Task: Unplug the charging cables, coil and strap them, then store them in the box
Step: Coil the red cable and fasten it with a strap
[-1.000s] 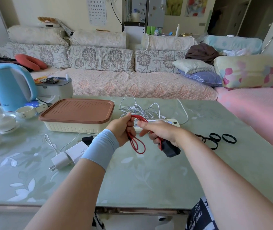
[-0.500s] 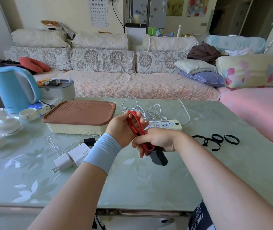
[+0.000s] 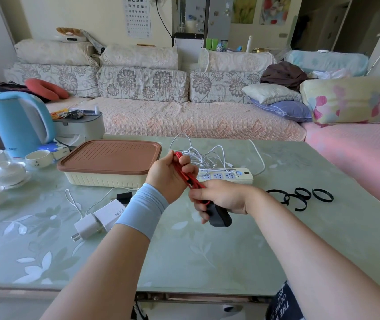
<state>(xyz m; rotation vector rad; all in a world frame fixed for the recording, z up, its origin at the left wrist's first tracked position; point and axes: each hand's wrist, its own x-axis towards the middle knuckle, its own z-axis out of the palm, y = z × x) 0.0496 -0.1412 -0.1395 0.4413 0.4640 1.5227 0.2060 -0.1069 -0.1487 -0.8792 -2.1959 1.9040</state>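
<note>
Beside the box point(image 3: 101, 179), hands point(image 3: 164, 176) point(image 3: 223, 197) round red cable point(image 3: 192, 182)

Single view. I watched through one wide-angle camera worn on the person's head, facing forward and down across the table point(image 3: 207, 250). It sat close above both forearms, and the left hand point(image 3: 166, 175) and right hand point(image 3: 223, 196) met on the red cable point(image 3: 185, 174) near frame centre. The sofa point(image 3: 184, 121) closed the far side.
</note>
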